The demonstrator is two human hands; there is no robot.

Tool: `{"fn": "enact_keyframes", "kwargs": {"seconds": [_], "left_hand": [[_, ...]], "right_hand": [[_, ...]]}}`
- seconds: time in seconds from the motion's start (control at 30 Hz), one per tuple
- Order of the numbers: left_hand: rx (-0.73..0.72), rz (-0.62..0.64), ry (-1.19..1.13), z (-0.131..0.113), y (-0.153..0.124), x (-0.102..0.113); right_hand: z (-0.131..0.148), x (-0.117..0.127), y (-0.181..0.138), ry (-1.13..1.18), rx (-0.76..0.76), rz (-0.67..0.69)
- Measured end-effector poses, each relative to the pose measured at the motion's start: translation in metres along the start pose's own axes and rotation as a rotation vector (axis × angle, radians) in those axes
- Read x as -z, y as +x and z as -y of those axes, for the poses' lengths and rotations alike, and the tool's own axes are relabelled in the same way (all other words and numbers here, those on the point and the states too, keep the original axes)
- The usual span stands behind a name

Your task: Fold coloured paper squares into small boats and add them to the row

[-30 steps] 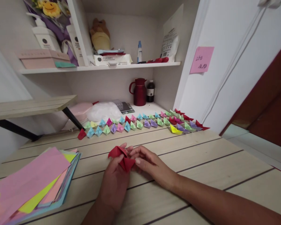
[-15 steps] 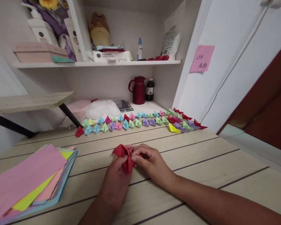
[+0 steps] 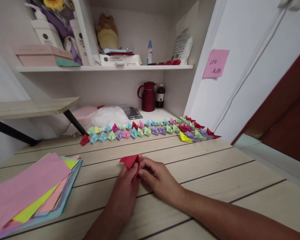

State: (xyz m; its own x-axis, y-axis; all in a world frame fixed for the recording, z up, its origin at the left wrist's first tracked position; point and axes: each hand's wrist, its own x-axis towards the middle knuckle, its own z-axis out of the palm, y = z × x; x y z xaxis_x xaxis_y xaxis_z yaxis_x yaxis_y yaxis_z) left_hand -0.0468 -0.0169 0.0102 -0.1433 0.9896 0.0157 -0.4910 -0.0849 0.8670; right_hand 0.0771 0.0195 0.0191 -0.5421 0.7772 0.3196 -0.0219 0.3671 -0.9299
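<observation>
A partly folded red paper piece (image 3: 130, 161) lies on the wooden table (image 3: 215, 166) in front of me. My left hand (image 3: 123, 195) pinches it from below, fingers closed on the paper. Pressing against its right side, my right hand (image 3: 158, 179) has its fingers closed on the same fold. Beyond the hands, rows of small folded paper boats (image 3: 150, 130) in several colours stretch across the table's far side.
A stack of coloured paper sheets (image 3: 32, 191) lies at the near left. A dark red jug (image 3: 148, 96) and a brown bottle (image 3: 160, 96) stand at the back. A raised wooden board (image 3: 32, 108) juts in from the left. Shelves above hold boxes and bottles. A pink note (image 3: 215, 63) sticks to the wall.
The red paper has been pressed flatter and smaller between both hands. My fingers have closed in tighter on it. The hands stay in the same spot.
</observation>
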Motion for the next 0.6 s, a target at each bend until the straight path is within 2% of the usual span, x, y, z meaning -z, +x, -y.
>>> {"fn": "enact_keyframes", "kwargs": {"seconds": [0.13,0.3,0.43,0.6], "left_hand": [[0.029,-0.039,0.072,-0.002,-0.002,0.0],[-0.042,-0.076,0.452,-0.007,-0.009,-0.003],[-0.095,-0.01,0.545,-0.012,-0.009,-0.006],[-0.11,0.089,0.597,-0.008,-0.008,-0.008]], "right_hand": [[0.003,0.001,-0.001,0.013,0.059,0.062],[0.006,0.003,-0.001,0.091,0.017,0.023],[0.004,0.002,0.001,0.132,0.004,-0.042],[-0.005,-0.002,0.002,0.268,-0.106,-0.117]]}}
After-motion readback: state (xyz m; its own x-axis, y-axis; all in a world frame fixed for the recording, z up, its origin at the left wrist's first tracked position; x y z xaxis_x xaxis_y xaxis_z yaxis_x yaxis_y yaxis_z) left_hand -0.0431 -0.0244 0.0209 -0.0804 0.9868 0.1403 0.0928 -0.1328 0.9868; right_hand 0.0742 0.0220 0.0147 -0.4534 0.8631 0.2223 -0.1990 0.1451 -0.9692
